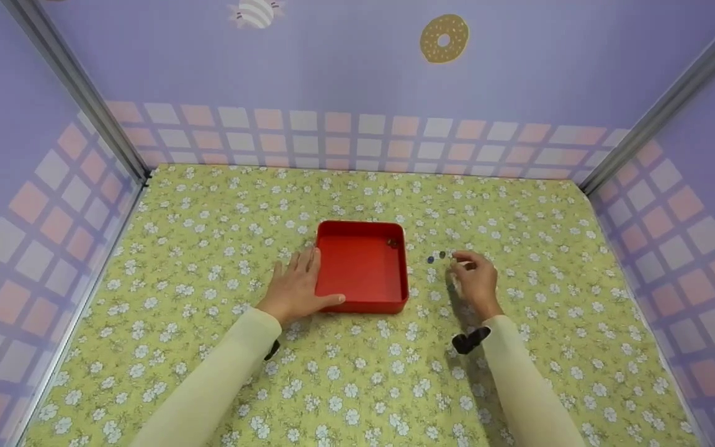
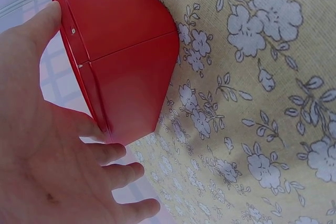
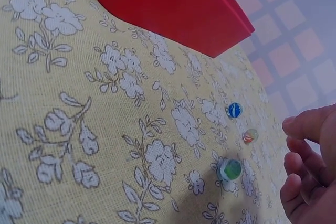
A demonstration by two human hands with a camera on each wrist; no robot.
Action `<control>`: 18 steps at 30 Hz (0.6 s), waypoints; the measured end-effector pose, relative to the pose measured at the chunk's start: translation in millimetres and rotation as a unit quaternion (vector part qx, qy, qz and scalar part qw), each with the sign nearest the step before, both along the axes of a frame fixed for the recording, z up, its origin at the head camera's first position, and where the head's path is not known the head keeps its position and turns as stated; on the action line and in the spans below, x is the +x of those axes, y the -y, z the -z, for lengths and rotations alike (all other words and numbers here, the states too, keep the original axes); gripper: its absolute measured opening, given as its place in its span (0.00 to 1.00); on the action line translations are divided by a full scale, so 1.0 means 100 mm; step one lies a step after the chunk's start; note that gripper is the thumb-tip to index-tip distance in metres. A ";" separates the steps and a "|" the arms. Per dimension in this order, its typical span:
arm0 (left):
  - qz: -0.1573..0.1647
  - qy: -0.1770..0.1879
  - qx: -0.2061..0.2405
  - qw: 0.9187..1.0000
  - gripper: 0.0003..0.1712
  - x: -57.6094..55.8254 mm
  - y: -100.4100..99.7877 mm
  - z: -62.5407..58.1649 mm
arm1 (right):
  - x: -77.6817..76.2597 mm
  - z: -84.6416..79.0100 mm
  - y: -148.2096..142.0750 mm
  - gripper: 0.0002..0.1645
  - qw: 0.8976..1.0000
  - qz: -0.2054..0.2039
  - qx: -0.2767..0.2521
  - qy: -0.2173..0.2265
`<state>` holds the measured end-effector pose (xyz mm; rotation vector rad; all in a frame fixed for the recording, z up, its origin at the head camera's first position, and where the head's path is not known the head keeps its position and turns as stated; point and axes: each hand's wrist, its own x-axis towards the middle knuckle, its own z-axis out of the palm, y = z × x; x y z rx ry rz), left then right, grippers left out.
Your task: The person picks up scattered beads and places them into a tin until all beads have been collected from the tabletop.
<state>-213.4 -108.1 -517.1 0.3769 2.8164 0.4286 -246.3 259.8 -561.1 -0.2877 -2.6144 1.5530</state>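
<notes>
My left hand (image 1: 295, 288) lies along the left side of a shallow red box (image 1: 357, 305), thumb over its near rim and fingers extended at the left wall. In the left wrist view, the fingertips touch the rim of the red box (image 2: 131, 77). To the box's right, my right hand (image 1: 476, 279) hovers with bent fingers and nothing visible in them. Three glass marbles lie on the cloth by it in the right wrist view: a blue one (image 3: 234, 110), an orange-streaked one (image 3: 250, 136) and a green one (image 3: 230, 169).
A few small marbles (image 1: 393, 243) sit in the box's far right corner. Yellow floral cloth (image 1: 208, 347) covers the table. Purple walls with pink and white checks (image 1: 337, 143) stand at the back and both sides.
</notes>
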 end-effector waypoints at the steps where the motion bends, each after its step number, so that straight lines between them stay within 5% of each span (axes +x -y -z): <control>1: 0.000 0.000 -0.001 1.000 0.64 0.00 0.00 0.00 | 0.00 -0.01 0.00 0.15 1.000 -0.002 -0.003 0.000; 18: 0.006 -0.004 -0.008 1.000 0.65 0.00 0.00 -0.01 | 0.03 -0.12 0.10 0.16 0.999 -0.028 -0.021 -0.006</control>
